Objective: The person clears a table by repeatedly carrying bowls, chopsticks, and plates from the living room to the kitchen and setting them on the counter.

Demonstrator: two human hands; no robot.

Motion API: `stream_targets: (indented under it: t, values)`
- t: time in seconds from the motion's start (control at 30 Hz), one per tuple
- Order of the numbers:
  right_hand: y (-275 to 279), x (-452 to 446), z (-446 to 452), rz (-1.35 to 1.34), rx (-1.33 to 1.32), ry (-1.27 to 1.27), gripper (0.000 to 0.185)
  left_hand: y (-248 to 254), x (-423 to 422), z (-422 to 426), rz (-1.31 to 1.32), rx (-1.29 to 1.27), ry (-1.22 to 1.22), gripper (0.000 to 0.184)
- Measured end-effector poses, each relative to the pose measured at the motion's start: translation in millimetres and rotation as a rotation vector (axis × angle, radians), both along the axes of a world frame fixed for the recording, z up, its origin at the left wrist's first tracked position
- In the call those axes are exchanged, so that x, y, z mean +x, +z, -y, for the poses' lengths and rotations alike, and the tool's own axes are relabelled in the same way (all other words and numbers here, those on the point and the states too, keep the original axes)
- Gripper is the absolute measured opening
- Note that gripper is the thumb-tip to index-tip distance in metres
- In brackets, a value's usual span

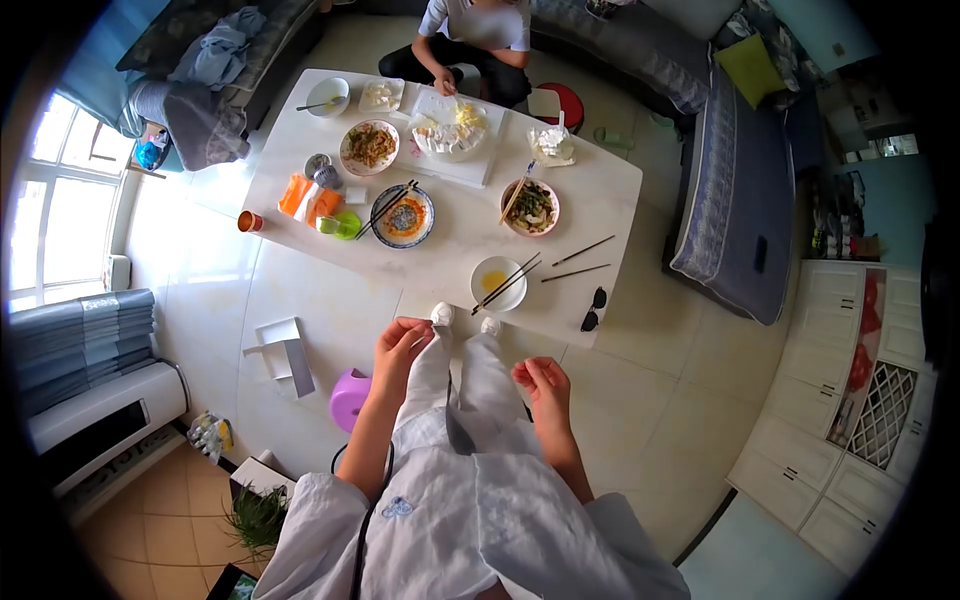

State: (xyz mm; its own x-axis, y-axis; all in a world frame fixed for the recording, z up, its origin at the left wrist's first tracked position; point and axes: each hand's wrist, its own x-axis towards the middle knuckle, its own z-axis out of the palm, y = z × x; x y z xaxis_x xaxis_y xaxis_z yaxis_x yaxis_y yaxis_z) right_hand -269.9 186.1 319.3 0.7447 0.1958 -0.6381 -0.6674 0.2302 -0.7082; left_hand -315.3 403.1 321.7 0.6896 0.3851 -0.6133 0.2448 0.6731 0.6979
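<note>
My left hand (401, 346) is raised over my left trouser leg, short of the table's front edge, its thumb and fingertips pinched together. Whether anything thin is between them I cannot make out. My right hand (543, 381) hangs at about the same height by my right leg, fingers curled in to the thumb; its contents, if any, are too small to tell. Neither hand touches the table. Nearest to both is a white bowl (489, 277) with yellow liquid and dark chopsticks (507, 284) laid across it. A black cord (366, 530) runs down my light shirt.
The white table (450, 265) holds a patterned bowl (402, 222), food bowls (531, 208), a cake (447, 135), loose chopsticks (576, 273) and sunglasses (594, 309). Across it sits another person (470, 50). A purple stool (350, 399) and an open box (284, 357) are on the floor.
</note>
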Motion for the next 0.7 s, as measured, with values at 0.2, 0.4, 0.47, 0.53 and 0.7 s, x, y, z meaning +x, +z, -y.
stream_targets:
  t: [0.2, 0.4, 0.47, 0.53, 0.7]
  values:
    - [-2.0, 4.0, 1.1, -0.029, 0.02, -0.031, 0.009, -4.0, 1.1, 5.3, 0.003, -0.004, -0.035, 0.005]
    - [0.1, 5.8, 2.3, -0.034, 0.052, -0.051, 0.006, -3.2, 10.1, 6.0, 0.015, -0.015, -0.04, 0.006]
    - [-2.1, 6.4, 2.5, -0.027, 0.058, -0.05, 0.006, -3.4, 9.8, 6.1, 0.019, 0.006, -0.043, 0.006]
    - [-0.4, 4.2, 3.1, -0.022, 0.073, -0.043, 0.006, -6.3, 8.7, 6.4, 0.02, 0.002, -0.045, 0.006]
    - [-2.1, 2.6, 3.5, -0.041, 0.059, -0.032, 0.009, -7.2, 10.6, 8.0, 0.038, -0.001, -0.023, 0.006]
